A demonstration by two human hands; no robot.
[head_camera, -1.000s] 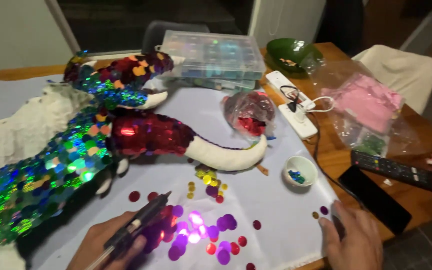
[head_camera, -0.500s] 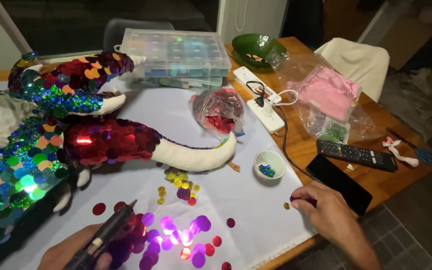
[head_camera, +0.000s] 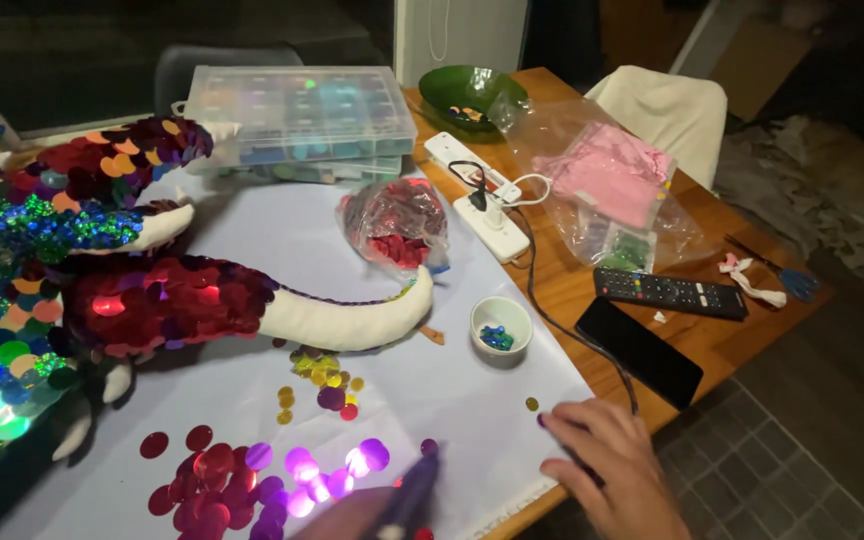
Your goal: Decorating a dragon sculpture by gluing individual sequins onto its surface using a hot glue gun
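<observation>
The left hand (head_camera: pixel 357 515) shows only at the bottom edge, closed round a dark pen-like tool (head_camera: pixel 410 492) whose tip points up and away, just over the loose sequins (head_camera: pixel 252 480); held low and slanted like that, it looks ready to pick or press a disc. The right hand (head_camera: pixel 617 475) lies flat on the white sheet (head_camera: pixel 452 400), fingers spread and holding nothing, its fingertips by the sheet's near edge, seemingly pinning the sheet down. 1 gold sequin (head_camera: pixel 531 404) sits just beyond those fingertips.

Past the tool tip, a small heap of gold and purple discs (head_camera: pixel 317 372) lies beneath the bare white tail (head_camera: pixel 342 320) of the sequinned dragon (head_camera: pixel 102 270), which fills the sheet to the tool's left. A small white cup (head_camera: pixel 501 325) of blue beads stands beyond the right hand, with a bag of red sequins (head_camera: pixel 397 222) further off. To the right hand's far side lie a phone (head_camera: pixel 638 352), a remote (head_camera: pixel 670 293) and a cable running from a power strip (head_camera: pixel 477 195); the cable passes close by the fingers. A clear bead box (head_camera: pixel 297 115), a green bowl (head_camera: pixel 472 95) and a bag of pink material (head_camera: pixel 612 180) sit at the far end.
</observation>
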